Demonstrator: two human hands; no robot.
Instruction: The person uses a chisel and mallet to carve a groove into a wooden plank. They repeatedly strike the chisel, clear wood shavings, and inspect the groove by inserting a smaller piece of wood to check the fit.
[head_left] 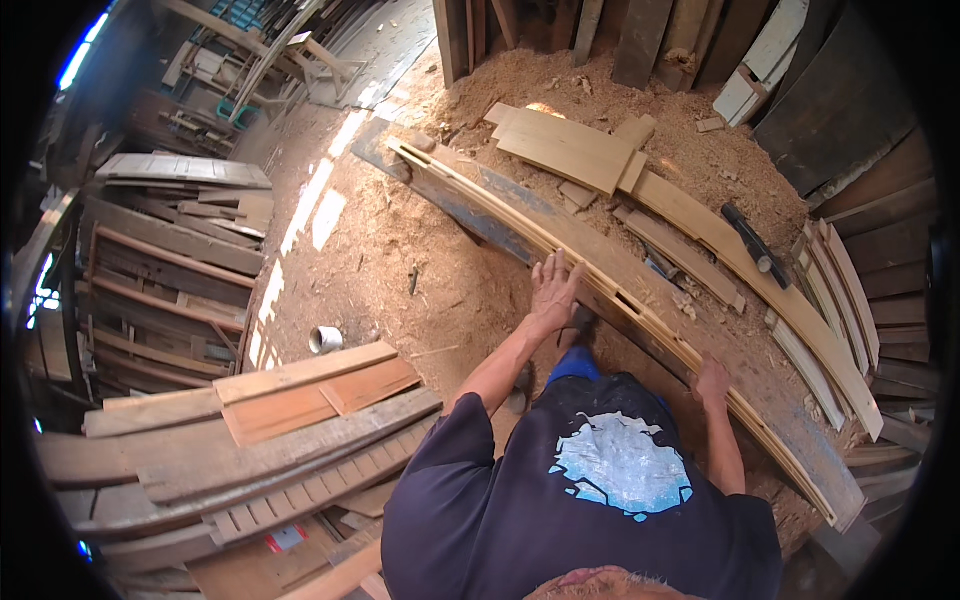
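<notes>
1. Left hand (pixel 556 290) flat on strip (pixel 655 328), not grasping.
2. Right hand (pixel 711 383) curled at strip's edge; grip cannot be told.
3. Strip lies along bench (pixel 520 200).
4. Slot (pixel 627 300) present: shaping seems partly done; remainder unclear. Boards (pixel 565 150) loose beyond.

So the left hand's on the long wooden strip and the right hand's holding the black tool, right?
Not quite: the head view shows the right hand on the long wooden strip too, with the black tool lying untouched. The left hand is on the strip, as you said.
</notes>
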